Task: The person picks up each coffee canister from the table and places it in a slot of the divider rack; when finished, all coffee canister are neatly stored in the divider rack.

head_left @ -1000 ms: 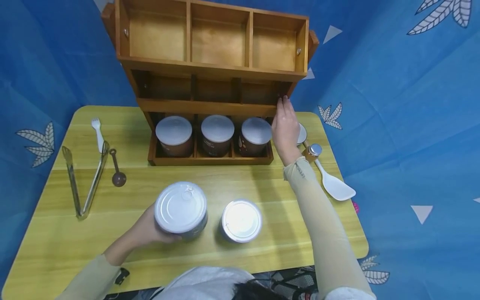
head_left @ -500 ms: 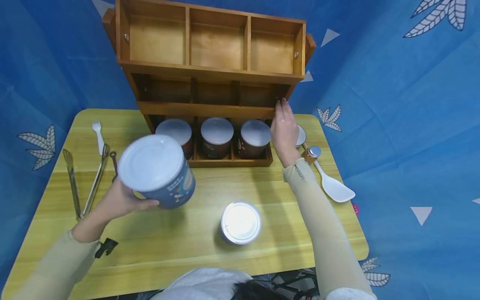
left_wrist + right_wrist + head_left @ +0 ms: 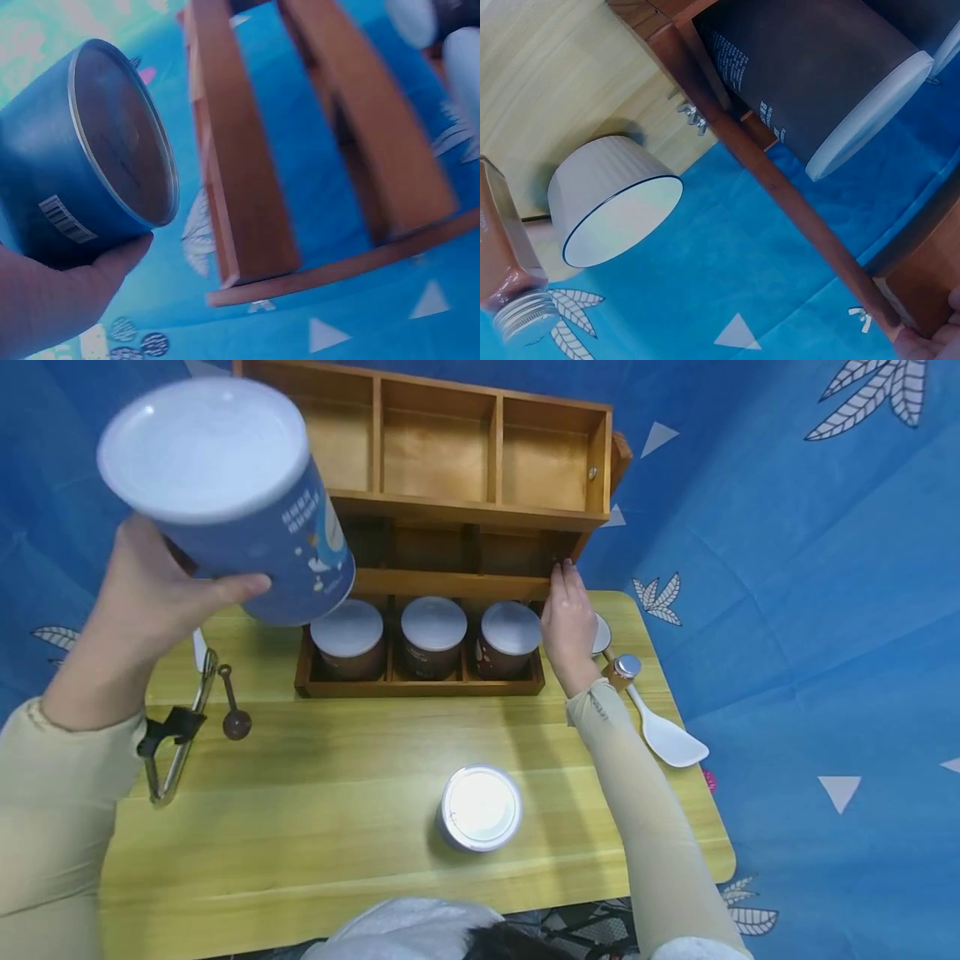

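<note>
In the head view my left hand (image 3: 142, 602) grips a large blue canister (image 3: 247, 535) with a white lid, raised high at the upper left, in front of the rack's left end. The left wrist view shows the canister's (image 3: 45, 157) round metal-rimmed base and barcode, with part of my hand under its side. At the right end of the wooden rack (image 3: 457, 583), my right hand (image 3: 568, 622) holds the middle tier's corner; its thumb is hidden from above. The bottom tier holds three dark brown canisters (image 3: 347, 631) with pale lids, one per compartment.
A smaller white-lidded can (image 3: 481, 807) stands at the table's middle front. Tongs (image 3: 176, 768), a brown scoop (image 3: 236, 723) and a partly hidden white fork lie left. A white cup (image 3: 607, 187), a small metal-capped jar (image 3: 624, 667) and a white spatula (image 3: 671, 739) are right.
My left hand has lifted the blue canister off the table and carried it up and to the left, towards the rack's upper tiers. My right hand has stayed on the rack.
</note>
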Demonstrator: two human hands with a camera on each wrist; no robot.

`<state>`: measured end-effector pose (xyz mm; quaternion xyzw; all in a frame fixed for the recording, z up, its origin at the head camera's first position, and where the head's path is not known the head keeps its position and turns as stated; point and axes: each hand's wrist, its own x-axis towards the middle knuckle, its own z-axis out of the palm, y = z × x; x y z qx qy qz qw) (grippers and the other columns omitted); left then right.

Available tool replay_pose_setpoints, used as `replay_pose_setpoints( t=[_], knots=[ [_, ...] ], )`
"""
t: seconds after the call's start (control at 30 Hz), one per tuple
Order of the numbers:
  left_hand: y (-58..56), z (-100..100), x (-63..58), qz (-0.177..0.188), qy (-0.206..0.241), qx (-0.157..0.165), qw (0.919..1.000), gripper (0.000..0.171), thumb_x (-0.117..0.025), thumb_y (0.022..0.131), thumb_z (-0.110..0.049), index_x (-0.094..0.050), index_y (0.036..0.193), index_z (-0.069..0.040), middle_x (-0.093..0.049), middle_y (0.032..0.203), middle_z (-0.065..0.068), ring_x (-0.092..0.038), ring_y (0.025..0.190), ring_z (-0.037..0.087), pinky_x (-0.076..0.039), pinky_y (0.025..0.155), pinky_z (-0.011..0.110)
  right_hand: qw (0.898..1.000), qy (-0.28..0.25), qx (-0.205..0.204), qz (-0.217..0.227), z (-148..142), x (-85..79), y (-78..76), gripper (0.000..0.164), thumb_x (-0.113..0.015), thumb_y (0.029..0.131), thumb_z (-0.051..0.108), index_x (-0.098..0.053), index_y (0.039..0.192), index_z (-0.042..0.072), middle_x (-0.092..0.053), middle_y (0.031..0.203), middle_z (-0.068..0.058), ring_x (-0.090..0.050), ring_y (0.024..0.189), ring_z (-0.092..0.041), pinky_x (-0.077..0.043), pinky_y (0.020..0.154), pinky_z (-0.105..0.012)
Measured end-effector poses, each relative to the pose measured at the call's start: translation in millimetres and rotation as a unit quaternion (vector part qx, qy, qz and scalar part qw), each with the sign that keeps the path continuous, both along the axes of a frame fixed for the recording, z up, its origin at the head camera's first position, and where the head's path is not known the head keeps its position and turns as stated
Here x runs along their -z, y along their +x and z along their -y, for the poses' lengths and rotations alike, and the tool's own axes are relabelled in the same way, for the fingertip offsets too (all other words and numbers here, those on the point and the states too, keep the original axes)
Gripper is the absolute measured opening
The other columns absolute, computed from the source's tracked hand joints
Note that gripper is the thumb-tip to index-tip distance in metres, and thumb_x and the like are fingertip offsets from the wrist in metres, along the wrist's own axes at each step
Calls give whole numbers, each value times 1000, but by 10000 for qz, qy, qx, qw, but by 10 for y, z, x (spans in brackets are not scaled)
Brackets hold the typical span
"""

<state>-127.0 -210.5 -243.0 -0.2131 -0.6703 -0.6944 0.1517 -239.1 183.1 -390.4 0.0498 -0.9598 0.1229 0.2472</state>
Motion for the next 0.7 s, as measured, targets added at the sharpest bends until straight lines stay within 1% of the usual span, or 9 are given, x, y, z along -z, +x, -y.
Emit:
replay_pose_setpoints(
  t=[0.1,0.2,0.3,0.33,0.4,0.43,0.53,0.63,0.7],
  knots=[
    [-175,-30,-206,2,197,-395,9990,87,-77,62,12,-46,142,-6,-55,140,8,-46,136,28,-34,120,35,10000,7,3,-2,-3,2,0,40,-39,105,11,-51,141,2,-50,149,-15,-49,137,-28,-49,107,-42],
    [-344,-72,-365,97,-89,-976,9951,84,-77,68,6,-45,143,-11,-52,144,5,-44,138,24,-30,123,35,10000,25,-7,-30,-1,1,5,40,-39,104,11,-51,141,2,-50,148,-15,-49,137,-29,-49,108,-42],
    [-527,-127,-440,135,-572,-1565,9859,84,-77,72,-3,-40,146,-15,-48,148,1,-43,139,19,-30,123,32,9999,66,-20,-100,-12,9,8,39,-40,104,11,-52,140,1,-51,148,-16,-50,136,-29,-49,107,-42],
    [-592,-144,-446,114,-677,-1708,9829,86,-77,72,-5,-38,148,-15,-46,149,-1,-42,139,17,-30,122,31,9999,73,-24,-135,-15,12,9,39,-40,104,11,-53,140,1,-51,147,-16,-51,136,-29,-49,107,-42],
    [-731,-177,-436,9,-634,-1871,9803,89,-78,72,-7,-35,149,-13,-44,149,-1,-41,140,16,-30,122,29,9998,104,-24,-196,-19,15,9,39,-41,104,11,-53,139,1,-52,147,-16,-51,135,-29,-50,106,-42],
    [-799,-188,-414,-162,-695,-1945,9783,90,-79,72,-9,-33,150,-11,-44,149,-1,-41,140,15,-31,121,28,9997,116,-16,-224,-20,15,8,38,-41,104,10,-54,139,1,-52,146,-15,-52,135,-29,-50,105,-42],
    [-977,-244,-338,-621,-520,-2084,9747,94,-82,71,-13,-31,149,-5,-45,147,1,-43,138,14,-32,120,27,9995,109,-46,-284,-15,6,12,38,-43,103,9,-54,138,1,-52,146,-16,-52,134,-30,-51,105,-42],
    [-1098,-293,-258,-993,-347,-2125,9715,98,-85,68,-17,-30,148,0,-47,144,2,-44,136,14,-33,119,27,9995,81,-80,-299,-12,3,18,38,-43,103,8,-53,139,0,-52,146,-17,-52,135,-30,-50,106,-42],
    [-1149,-318,-200,-1134,-297,-2173,9690,98,-86,67,-18,-31,146,2,-49,142,3,-46,134,14,-34,118,27,9996,67,-83,-273,-16,3,22,39,-43,103,8,-53,139,0,-52,146,-17,-51,135,-30,-50,106,-42]
  ],
)
